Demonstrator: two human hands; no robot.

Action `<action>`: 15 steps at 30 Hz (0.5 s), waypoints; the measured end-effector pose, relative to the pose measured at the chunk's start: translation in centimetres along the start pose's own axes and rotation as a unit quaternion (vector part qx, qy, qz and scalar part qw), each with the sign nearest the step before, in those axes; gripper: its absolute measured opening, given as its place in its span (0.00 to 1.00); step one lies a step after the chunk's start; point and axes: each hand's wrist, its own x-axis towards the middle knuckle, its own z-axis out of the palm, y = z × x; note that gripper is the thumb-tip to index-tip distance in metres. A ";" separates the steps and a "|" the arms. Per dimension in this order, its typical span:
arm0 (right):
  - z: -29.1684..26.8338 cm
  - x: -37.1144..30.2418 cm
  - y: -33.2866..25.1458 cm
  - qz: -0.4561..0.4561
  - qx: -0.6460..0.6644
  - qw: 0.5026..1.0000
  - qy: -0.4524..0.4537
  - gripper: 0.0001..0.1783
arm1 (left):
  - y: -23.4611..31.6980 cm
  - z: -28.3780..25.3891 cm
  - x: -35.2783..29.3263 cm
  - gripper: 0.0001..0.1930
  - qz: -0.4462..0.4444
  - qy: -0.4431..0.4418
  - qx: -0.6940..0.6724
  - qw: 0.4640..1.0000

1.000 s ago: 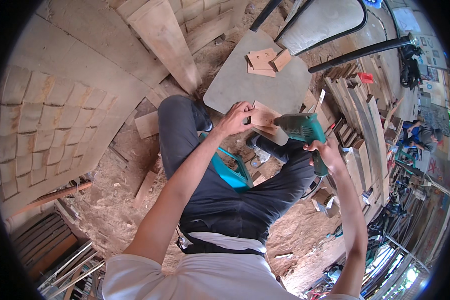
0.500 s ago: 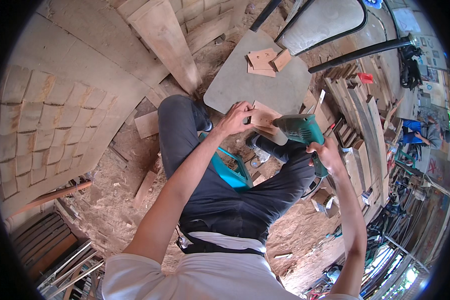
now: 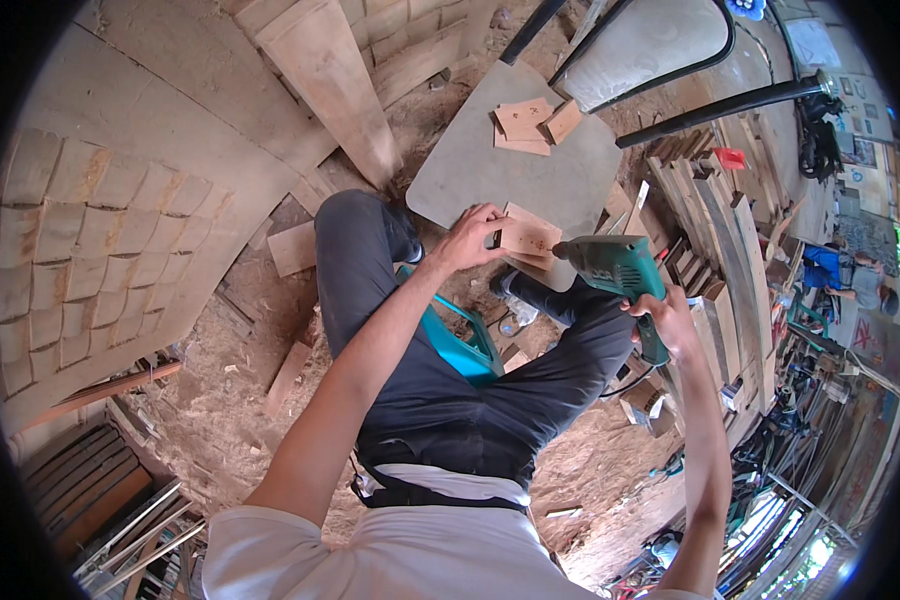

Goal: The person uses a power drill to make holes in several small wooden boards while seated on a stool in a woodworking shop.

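My left hand (image 3: 473,238) grips the left end of a small wooden board (image 3: 526,237) at the near edge of a grey chair seat (image 3: 470,160). Dark marks show on the board's face, and another piece of wood lies under it. My right hand (image 3: 667,320) is wrapped round the handle of a green power drill (image 3: 615,262). The drill points left, its front end close to the board's right edge; whether a bit touches the wood I cannot make out. Farther back on the seat lie several small wooden pieces (image 3: 525,120), some with dark marks.
A teal stool (image 3: 465,345) shows between my legs. Stacked planks (image 3: 715,250) stand to the right, and a long board (image 3: 335,95) leans at the back left. Wood scraps and sawdust cover the floor (image 3: 235,400). Another person (image 3: 860,282) is at the far right.
My right hand has drawn the drill to the right, away from the board, uncovering dark marks on its face. My left hand and the board have stayed in place.
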 end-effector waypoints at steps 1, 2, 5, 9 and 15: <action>0.0 -0.3 -0.1 -0.001 0.008 1.000 -0.003 0.14 | 0.0 0.0 0.1 0.29 -0.001 0.003 -0.007 1.000; -0.1 -0.4 0.1 0.000 0.010 1.000 -0.001 0.14 | 0.1 0.0 0.1 0.29 -0.003 0.006 -0.014 1.000; -0.4 -0.5 0.6 0.010 0.020 1.000 0.005 0.13 | 0.1 -0.1 0.2 0.29 -0.006 0.017 -0.029 0.999; -1.0 -0.5 1.2 0.052 0.067 0.996 0.006 0.16 | 0.1 -0.2 0.2 0.28 -0.007 0.022 -0.028 0.999; -1.3 -0.4 3.4 0.095 0.178 0.979 0.025 0.23 | 0.2 -0.2 0.3 0.29 -0.005 0.021 -0.026 0.999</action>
